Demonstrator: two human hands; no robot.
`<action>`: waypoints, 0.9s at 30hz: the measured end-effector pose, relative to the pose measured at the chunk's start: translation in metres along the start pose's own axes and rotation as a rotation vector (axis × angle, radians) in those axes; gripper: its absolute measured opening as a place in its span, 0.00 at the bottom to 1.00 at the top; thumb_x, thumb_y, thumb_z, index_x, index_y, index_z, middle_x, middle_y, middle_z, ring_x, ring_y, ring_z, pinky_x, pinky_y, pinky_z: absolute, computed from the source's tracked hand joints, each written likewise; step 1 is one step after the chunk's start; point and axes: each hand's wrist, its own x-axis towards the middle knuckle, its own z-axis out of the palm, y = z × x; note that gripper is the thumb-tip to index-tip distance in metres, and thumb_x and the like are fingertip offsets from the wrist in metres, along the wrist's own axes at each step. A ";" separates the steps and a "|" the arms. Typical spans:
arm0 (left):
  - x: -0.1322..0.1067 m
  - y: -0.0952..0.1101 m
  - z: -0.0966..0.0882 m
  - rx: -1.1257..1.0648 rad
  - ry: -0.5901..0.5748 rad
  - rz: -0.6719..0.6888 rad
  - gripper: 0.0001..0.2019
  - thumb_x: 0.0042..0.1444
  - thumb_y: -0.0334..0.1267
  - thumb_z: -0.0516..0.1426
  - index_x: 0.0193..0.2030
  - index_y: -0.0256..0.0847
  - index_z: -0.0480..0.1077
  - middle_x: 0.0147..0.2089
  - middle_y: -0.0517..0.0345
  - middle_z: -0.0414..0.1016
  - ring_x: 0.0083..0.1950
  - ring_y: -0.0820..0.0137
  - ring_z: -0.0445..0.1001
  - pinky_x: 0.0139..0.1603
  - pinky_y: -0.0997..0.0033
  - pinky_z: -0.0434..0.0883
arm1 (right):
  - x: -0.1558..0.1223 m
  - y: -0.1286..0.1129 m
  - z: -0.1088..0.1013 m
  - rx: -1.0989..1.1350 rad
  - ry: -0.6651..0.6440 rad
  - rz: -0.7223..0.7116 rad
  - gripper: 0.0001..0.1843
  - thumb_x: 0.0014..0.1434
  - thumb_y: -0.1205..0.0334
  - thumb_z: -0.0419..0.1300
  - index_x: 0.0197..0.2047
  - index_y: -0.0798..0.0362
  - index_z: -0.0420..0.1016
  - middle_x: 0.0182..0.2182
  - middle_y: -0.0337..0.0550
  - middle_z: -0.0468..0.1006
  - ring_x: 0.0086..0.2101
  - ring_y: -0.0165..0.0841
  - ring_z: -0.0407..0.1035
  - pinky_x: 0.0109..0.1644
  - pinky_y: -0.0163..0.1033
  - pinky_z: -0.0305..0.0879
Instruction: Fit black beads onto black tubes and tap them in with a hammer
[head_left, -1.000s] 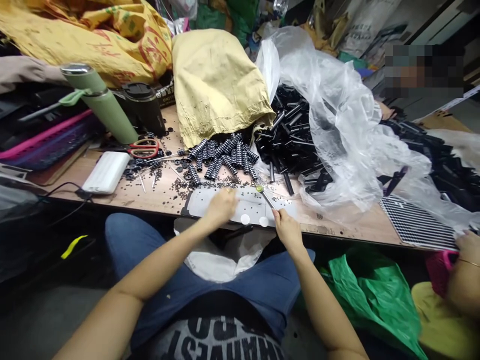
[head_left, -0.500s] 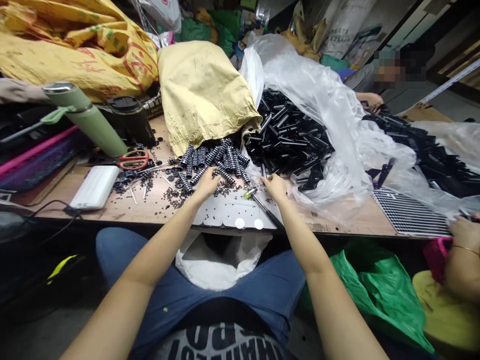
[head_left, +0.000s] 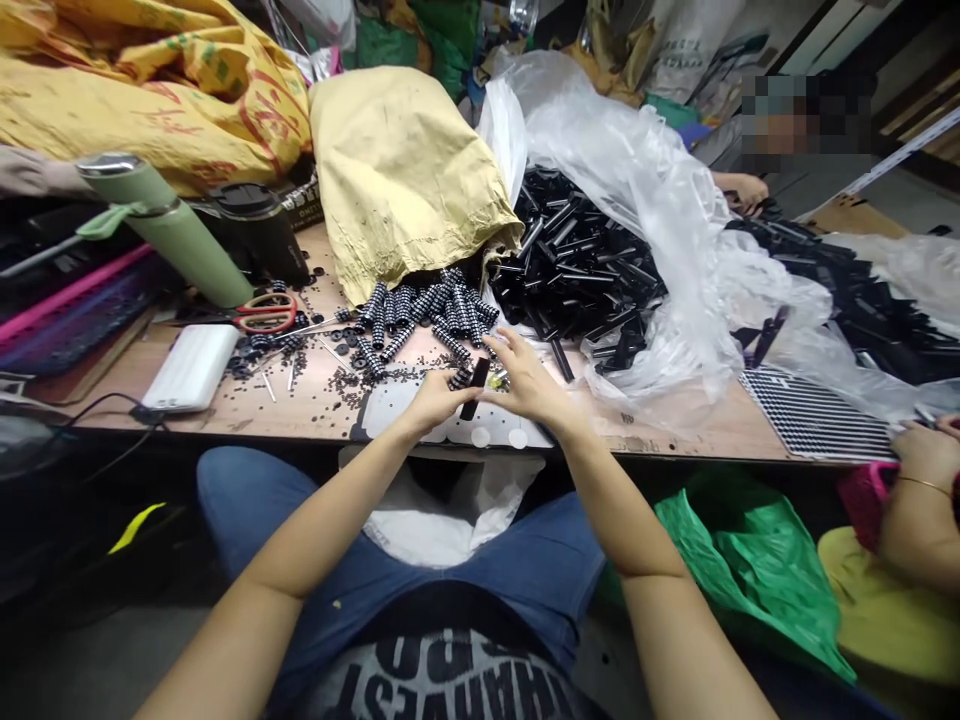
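Over the pale work plate point(head_left: 420, 430), my left hand point(head_left: 431, 405) is closed on a short black tube point(head_left: 474, 388), which stands tilted at its fingertips. A ridged black-and-white piece point(head_left: 459, 378) shows just behind the left fingers; whether they grip it too is unclear. My right hand point(head_left: 536, 385) is beside the tube, fingers spread and thumb tip at its side. Through the gap between right thumb and fingers shows a small yellow hammer head point(head_left: 496, 380). Beyond my hands lies a heap of ridged black-and-white pieces point(head_left: 420, 305), spilling from a cream sack point(head_left: 405, 180).
A clear plastic bag point(head_left: 679, 230) of black tubes point(head_left: 577, 260) lies to the right. On the left are scissors point(head_left: 268, 314), a white power bank point(head_left: 191, 368) and a green flask point(head_left: 176, 240). Small black bits litter the tabletop. A co-worker's hand point(head_left: 930, 460) is at far right.
Both hands have come back from the two heaps and met over the plate. A black tube is now between them. The right hand has moved left, and its fingers have spread.
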 end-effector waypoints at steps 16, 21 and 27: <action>-0.031 -0.049 -0.013 0.963 0.255 0.328 0.18 0.60 0.41 0.54 0.55 0.38 0.70 0.48 0.40 0.73 0.51 0.54 0.68 0.50 0.54 0.67 | -0.057 0.009 0.064 0.149 0.068 0.156 0.63 0.37 0.44 0.73 0.68 0.52 0.44 0.62 0.60 0.56 0.63 0.50 0.51 0.67 0.57 0.50; -0.060 -0.060 -0.032 0.821 0.350 0.422 0.13 0.61 0.38 0.53 0.50 0.39 0.71 0.45 0.46 0.75 0.49 0.59 0.70 0.51 0.58 0.68 | -0.079 0.020 0.075 0.144 0.056 0.278 0.62 0.35 0.45 0.74 0.66 0.54 0.48 0.61 0.60 0.58 0.62 0.51 0.53 0.66 0.57 0.52; -0.026 -0.032 -0.017 0.106 0.446 0.324 0.16 0.58 0.50 0.57 0.42 0.39 0.70 0.38 0.54 0.74 0.42 0.68 0.73 0.48 0.66 0.70 | -0.072 0.013 0.074 0.165 0.091 0.213 0.63 0.36 0.43 0.74 0.68 0.55 0.46 0.62 0.61 0.57 0.63 0.50 0.52 0.67 0.57 0.50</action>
